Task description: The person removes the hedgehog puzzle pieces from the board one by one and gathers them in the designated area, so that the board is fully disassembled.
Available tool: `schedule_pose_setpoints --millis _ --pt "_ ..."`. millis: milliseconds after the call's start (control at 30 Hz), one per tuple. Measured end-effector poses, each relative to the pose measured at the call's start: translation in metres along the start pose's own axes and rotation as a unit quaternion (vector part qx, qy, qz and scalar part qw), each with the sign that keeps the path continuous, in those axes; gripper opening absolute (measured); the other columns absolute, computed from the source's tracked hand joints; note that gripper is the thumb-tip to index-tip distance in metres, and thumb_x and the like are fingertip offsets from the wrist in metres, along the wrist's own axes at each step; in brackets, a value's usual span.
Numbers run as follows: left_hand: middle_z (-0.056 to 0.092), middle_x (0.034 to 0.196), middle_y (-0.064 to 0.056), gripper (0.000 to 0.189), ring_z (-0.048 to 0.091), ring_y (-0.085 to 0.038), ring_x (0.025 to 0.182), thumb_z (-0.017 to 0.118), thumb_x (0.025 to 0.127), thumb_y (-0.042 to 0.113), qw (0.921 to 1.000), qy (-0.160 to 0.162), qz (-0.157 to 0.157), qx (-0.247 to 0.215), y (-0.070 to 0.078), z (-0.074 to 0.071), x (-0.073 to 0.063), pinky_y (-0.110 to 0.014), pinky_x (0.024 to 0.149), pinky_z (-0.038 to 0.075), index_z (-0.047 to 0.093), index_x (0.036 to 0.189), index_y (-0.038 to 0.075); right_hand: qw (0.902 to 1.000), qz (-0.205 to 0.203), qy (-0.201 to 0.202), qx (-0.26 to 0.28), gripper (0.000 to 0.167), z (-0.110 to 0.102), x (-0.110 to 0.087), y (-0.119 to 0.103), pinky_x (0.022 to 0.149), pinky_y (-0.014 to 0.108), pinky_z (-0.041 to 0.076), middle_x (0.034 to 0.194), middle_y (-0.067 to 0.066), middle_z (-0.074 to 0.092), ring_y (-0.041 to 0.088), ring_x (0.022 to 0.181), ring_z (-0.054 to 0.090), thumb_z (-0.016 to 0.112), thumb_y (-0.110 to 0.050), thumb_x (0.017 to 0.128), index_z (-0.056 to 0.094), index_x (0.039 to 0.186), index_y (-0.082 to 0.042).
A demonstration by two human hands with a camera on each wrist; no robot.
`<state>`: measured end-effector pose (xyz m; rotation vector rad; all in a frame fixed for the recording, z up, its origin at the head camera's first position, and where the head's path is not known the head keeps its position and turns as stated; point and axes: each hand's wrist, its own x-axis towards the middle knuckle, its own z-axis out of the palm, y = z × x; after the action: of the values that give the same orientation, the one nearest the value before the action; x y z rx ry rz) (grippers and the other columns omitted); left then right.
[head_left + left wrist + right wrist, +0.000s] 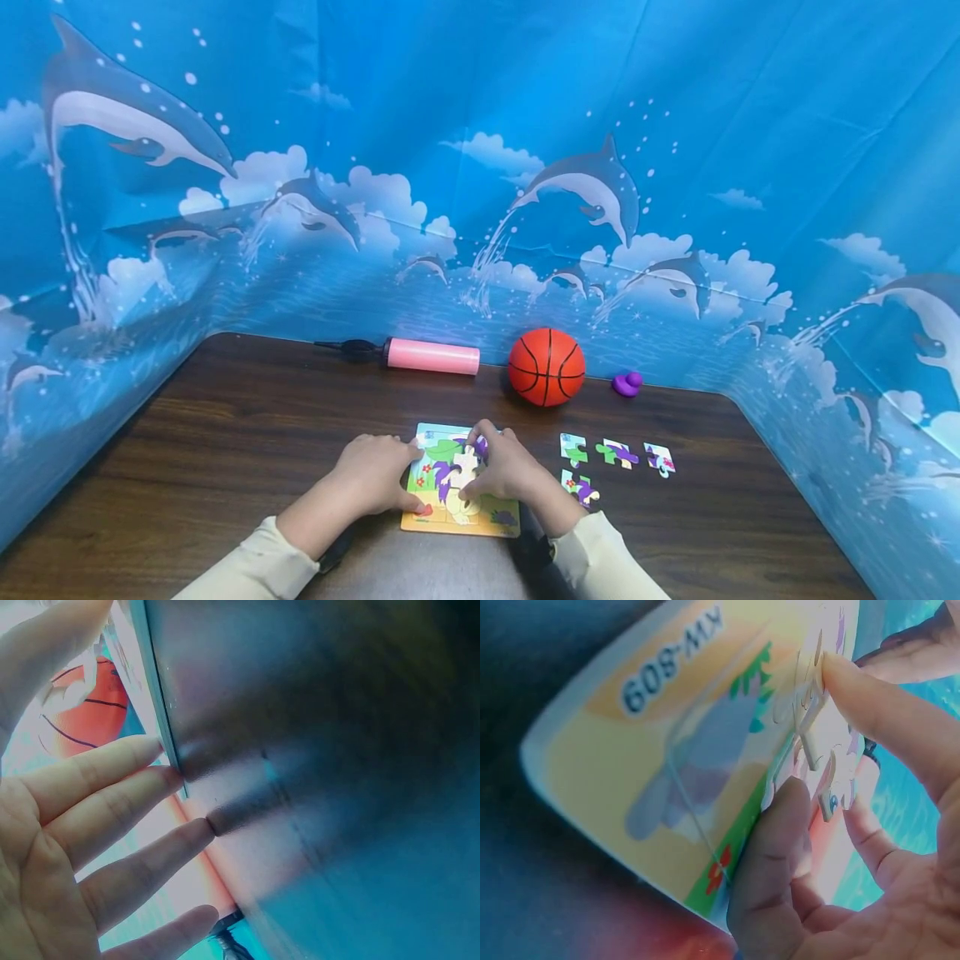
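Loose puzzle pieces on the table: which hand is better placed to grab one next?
Probably the right hand, once it releases its piece: the loose pieces lie right of the board, whose left edge the left hand touches.

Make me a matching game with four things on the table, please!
Things:
1. Ball
2. Pump
3. Small toy
4. Loose puzzle pieces

Clues:
A. Purple all over
B. Grouped just right of the puzzle board
C. Orange-red with black lines
D. Pink tube, black end

Right pairs: 1-C, 2-D, 3-A, 4-B
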<state>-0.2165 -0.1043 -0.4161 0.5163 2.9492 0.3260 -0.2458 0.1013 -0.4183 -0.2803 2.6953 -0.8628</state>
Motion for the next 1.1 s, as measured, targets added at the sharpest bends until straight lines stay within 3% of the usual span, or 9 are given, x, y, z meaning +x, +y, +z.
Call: schedule_pose_setpoints --millis 167,367,500,633,867,1000,1100 --pt "0.069 0.119 -0.012 0.075 0.061 -0.035 0.113 0.086 0.066 0.058 1.0 -0.003 -0.001 -0.001 0.001 0.0 0.001 -0.058 0.097 0.044 0.07 0.123 0.011 0.9964 -0.018 -0.01 0.082 0.04 -0.006 -0.002 0.007 0.064 0.037 0.05 0.094 0.008 0.056 0.023 0.08 0.053 0.082 -0.006 0.079 0.055 0.106 -0.016" --pt "0.069 0.118 -0.012 0.076 0.061 -0.034 0.111 0.086 0.066 0.058 1.0 -0.003 -0.003 0.004 0.003 -0.001 0.002 -0.057 0.096 0.045 0.07 0.123 0.011 0.9741 -0.002 -0.022 0.225 0.017 -0.011 -0.002 0.013 0.062 0.033 0.056 0.091 0.009 0.057 0.022 0.079 0.059 0.063 -0.002 0.094 0.062 0.108 -0.011" --pt "0.07 0.117 -0.011 0.075 0.062 -0.033 0.11 0.086 0.066 0.057 1.0 0.001 0.0 0.005 0.004 -0.001 0.001 -0.056 0.096 0.045 0.071 0.122 0.01 0.9591 0.018 -0.015 0.282 0.018 -0.014 -0.003 0.019 0.072 0.039 0.059 0.092 0.009 0.062 0.022 0.085 0.064 0.064 -0.005 0.093 0.067 0.11 -0.008" --pt "0.07 0.116 -0.012 0.075 0.062 -0.032 0.108 0.087 0.066 0.056 1.0 0.005 0.002 0.001 0.003 -0.001 0.0 -0.056 0.096 0.045 0.071 0.122 0.01 0.9414 0.041 -0.008 0.335 0.022 -0.02 -0.006 0.031 0.074 0.033 0.058 0.098 0.007 0.068 0.019 0.087 0.063 0.069 -0.012 0.092 0.07 0.112 -0.005" --pt "0.069 0.117 -0.012 0.075 0.061 -0.032 0.109 0.087 0.066 0.055 1.0 0.0 -0.001 -0.006 0.003 -0.001 -0.001 -0.057 0.097 0.044 0.07 0.123 0.01 0.9008 0.088 -0.004 0.425 0.028 -0.045 -0.02 0.068 0.075 0.025 0.057 0.097 0.004 0.072 0.011 0.082 0.066 0.069 -0.012 0.094 0.068 0.118 0.001" --pt "0.069 0.117 -0.011 0.075 0.061 -0.032 0.11 0.087 0.065 0.056 0.9999 -0.001 -0.004 -0.009 0.002 -0.002 -0.001 -0.057 0.097 0.044 0.07 0.123 0.011 0.8907 0.08 -0.006 0.447 0.023 -0.065 -0.038 0.098 0.077 0.024 0.057 0.094 0.001 0.071 0.008 0.083 0.066 0.065 -0.008 0.096 0.068 0.116 0.002" --pt "0.069 0.117 -0.011 0.075 0.061 -0.032 0.111 0.087 0.065 0.056 1.0 -0.001 -0.006 -0.006 0.001 -0.002 -0.002 -0.057 0.097 0.044 0.07 0.123 0.011 0.893 0.064 -0.019 0.445 0.02 -0.08 -0.053 0.124 0.078 0.023 0.057 0.096 -0.001 0.07 0.006 0.085 0.066 0.061 -0.007 0.098 0.069 0.114 0.002"
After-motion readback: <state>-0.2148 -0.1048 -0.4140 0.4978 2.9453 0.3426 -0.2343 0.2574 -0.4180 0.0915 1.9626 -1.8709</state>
